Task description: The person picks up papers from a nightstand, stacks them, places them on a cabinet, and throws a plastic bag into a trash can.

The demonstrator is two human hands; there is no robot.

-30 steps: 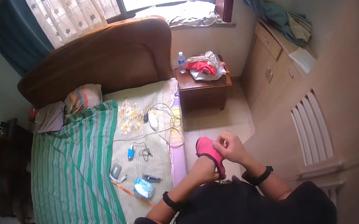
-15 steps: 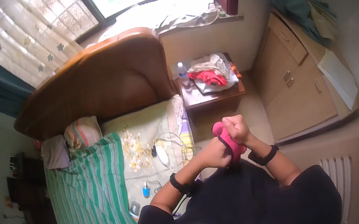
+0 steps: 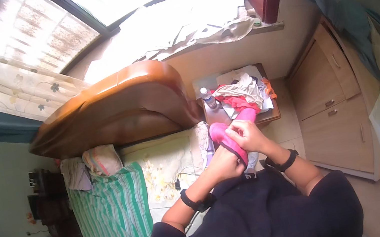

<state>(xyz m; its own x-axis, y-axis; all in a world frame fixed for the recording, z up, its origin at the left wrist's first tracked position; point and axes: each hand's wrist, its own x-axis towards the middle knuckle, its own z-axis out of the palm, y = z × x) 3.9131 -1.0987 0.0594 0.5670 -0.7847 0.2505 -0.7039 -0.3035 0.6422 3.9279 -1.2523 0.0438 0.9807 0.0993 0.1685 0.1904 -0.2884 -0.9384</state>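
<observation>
In front of my chest I hold a bright pink cloth piece with dark edging (image 3: 219, 132), perhaps a small garment; its exact kind is unclear. My left hand (image 3: 225, 164) is closed at its dark-edged side, with the fingers partly covered by the cloth. My right hand (image 3: 247, 136) grips the upper middle, thumb and fingers pressed together. A pink end sticks out past my right hand, overlapping the nightstand (image 3: 275, 112) in view. Black bands circle both my wrists.
On the nightstand are a water bottle (image 3: 208, 98) and a heap of white and red cloth (image 3: 245, 92). A bed with a green striped cover (image 3: 111, 218) and brown headboard (image 3: 114, 119) lies left. A wooden cabinet (image 3: 328, 119) stands right. White sheets (image 3: 192, 16) cover the windowsill.
The view has tilted up and shifted. The bunched pink cloth is now more spread out, with one end stretching away beyond my right hand. Both hands keep their hold.
</observation>
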